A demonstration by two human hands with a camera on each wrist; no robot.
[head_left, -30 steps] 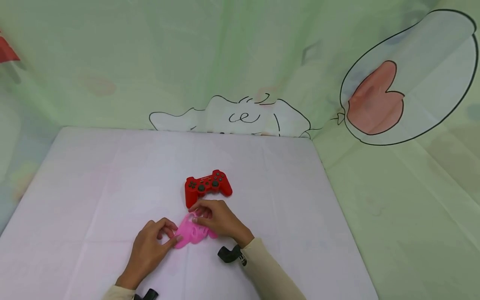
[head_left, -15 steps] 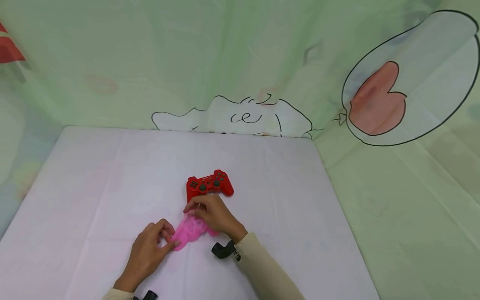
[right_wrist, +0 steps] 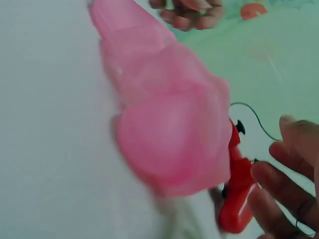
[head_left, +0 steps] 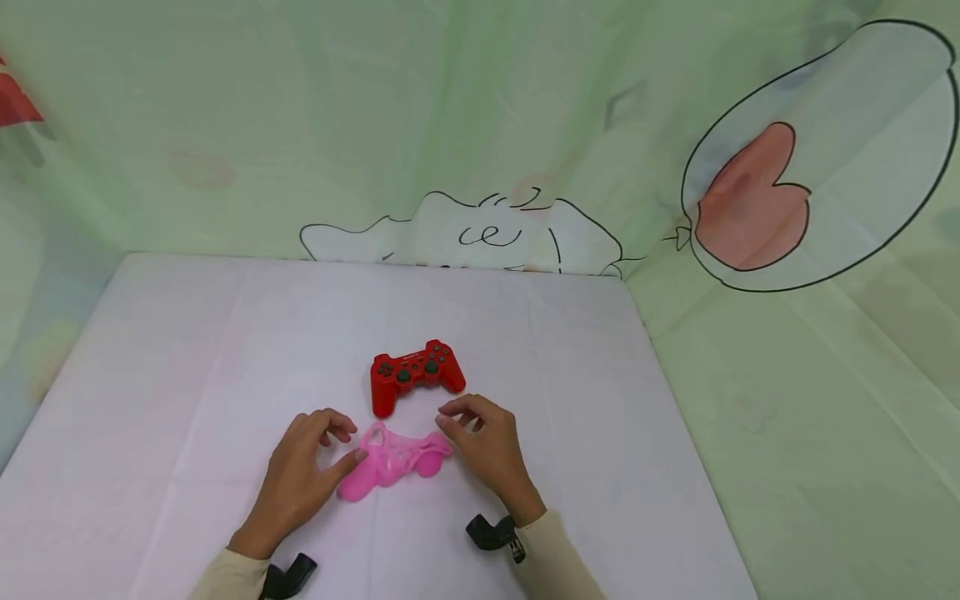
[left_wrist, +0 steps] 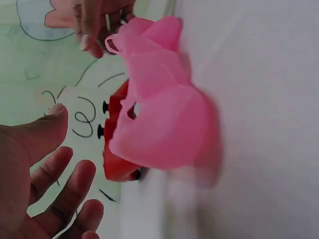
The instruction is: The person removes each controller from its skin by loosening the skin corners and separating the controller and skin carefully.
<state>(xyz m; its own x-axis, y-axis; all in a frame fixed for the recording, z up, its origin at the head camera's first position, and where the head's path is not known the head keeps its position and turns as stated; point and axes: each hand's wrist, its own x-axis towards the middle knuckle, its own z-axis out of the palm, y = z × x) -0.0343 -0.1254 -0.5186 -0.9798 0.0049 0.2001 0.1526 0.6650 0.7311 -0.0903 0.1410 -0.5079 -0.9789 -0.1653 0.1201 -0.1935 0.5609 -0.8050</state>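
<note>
A pink silicone controller cover (head_left: pixel 390 458) with cut-out holes lies limp on the white table, just in front of a red game controller (head_left: pixel 416 371). By the cover's left end is my left hand (head_left: pixel 303 467), thumb and fingers spread apart. The left wrist view shows these fingers (left_wrist: pixel 75 184) clear of the cover (left_wrist: pixel 159 114). My right hand (head_left: pixel 487 442) hovers near the cover's right end, fingers slightly bent. In the right wrist view they (right_wrist: pixel 279 184) hold nothing, and the cover partly hides the controller (right_wrist: pixel 238 209).
The white tabletop (head_left: pixel 225 358) stretches around both objects. A pale green printed sheet (head_left: pixel 337 108) hangs behind it and along the sides. Dark wrist cameras (head_left: pixel 491 532) are strapped at both sleeves.
My right hand has let go of the cover's upper left part and moved right. My left hand has released its pinch on the left edge and spread. The cover has flattened out.
</note>
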